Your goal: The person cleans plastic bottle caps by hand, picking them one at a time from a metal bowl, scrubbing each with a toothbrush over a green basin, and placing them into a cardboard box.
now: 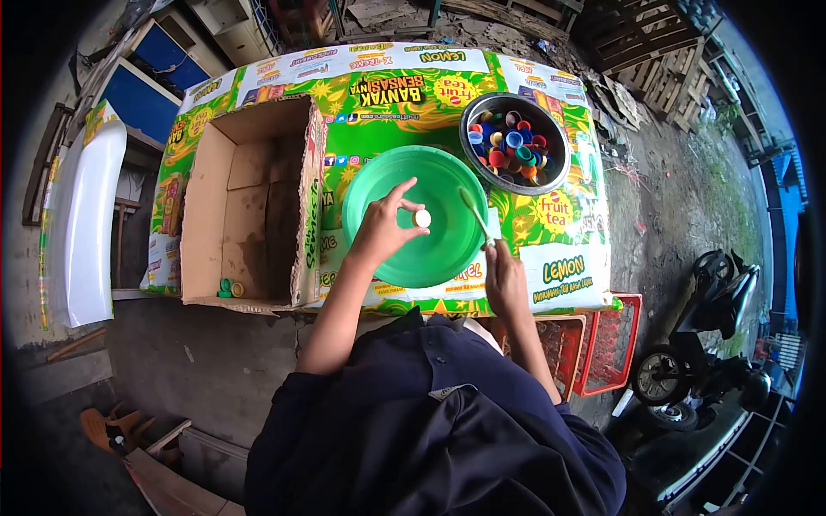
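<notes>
Over the green basin [430, 258], my left hand [385, 225] pinches a small whitish-yellow cap [422, 218] between thumb and finger, its other fingers spread. My right hand [505, 277] is closed round the handle of a pale green brush [472, 209], whose head reaches over the basin's right side. A dark bowl [465, 129] full of bottle caps [514, 139] in several colours stands behind and to the right of the basin. On the left, an open cardboard box [206, 215] holds a few green and yellowish caps [231, 289] in its near corner.
A printed green and white cover [379, 129] lies over the table. Red crates [609, 348] are below its near right edge. A motorcycle [688, 361] is parked at the right. Wooden pallets [658, 60] lie at the back right.
</notes>
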Demonstrator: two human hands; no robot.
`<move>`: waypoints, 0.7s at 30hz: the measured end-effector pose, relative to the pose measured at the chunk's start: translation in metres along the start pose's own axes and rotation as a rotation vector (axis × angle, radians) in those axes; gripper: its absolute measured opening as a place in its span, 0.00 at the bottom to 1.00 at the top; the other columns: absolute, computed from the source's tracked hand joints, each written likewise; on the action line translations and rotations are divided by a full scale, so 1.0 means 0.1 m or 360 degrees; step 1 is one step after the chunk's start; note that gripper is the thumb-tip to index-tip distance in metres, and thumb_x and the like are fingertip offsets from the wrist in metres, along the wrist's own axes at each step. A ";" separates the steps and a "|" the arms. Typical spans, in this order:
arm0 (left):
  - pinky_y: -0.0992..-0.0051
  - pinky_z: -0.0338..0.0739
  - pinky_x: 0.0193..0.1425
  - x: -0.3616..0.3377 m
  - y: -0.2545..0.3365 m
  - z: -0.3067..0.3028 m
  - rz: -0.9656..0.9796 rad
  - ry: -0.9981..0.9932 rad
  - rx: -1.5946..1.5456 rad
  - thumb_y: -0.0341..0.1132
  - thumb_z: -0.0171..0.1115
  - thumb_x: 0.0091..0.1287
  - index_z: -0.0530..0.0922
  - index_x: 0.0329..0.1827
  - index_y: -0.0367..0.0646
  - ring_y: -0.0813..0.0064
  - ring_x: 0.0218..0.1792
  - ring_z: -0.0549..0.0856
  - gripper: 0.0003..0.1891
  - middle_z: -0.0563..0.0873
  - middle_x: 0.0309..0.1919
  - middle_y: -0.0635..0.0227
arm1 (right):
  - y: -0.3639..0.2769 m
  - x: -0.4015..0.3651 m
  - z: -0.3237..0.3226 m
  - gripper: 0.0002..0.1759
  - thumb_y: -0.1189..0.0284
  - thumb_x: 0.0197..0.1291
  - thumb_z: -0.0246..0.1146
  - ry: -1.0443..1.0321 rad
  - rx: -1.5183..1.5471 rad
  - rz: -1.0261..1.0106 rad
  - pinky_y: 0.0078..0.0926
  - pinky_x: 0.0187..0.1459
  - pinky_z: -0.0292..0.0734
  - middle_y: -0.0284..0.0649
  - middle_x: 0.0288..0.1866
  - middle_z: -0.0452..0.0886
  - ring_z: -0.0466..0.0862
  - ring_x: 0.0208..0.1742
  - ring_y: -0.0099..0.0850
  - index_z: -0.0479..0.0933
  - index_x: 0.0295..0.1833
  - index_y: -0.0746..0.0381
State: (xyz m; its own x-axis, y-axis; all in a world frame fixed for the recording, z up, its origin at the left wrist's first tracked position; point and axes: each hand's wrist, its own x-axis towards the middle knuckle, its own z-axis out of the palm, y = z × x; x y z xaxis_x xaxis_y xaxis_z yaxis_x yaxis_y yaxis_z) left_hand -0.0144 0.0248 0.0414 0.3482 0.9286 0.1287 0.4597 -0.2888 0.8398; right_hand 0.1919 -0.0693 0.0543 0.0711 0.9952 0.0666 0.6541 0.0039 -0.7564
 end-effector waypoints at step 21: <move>0.68 0.74 0.55 -0.18 0.28 -0.05 0.0114 0.0461 -0.0078 0.29 0.77 0.41 0.64 0.56 0.36 0.67 0.40 0.85 0.38 0.86 0.31 0.62 | -0.03 -0.09 0.22 0.09 0.67 0.65 0.50 -0.0159 -0.0185 0.0109 0.49 0.20 0.67 0.54 0.18 0.74 0.75 0.20 0.54 0.65 0.39 0.62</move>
State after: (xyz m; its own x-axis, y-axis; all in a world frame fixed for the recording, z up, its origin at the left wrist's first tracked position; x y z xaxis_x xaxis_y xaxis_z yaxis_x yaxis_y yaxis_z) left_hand -0.0118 0.0015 0.0655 0.1274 0.9361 0.3278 0.3998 -0.3509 0.8468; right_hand 0.1729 -0.0759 0.0416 0.0472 0.9975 -0.0518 0.7335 -0.0698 -0.6761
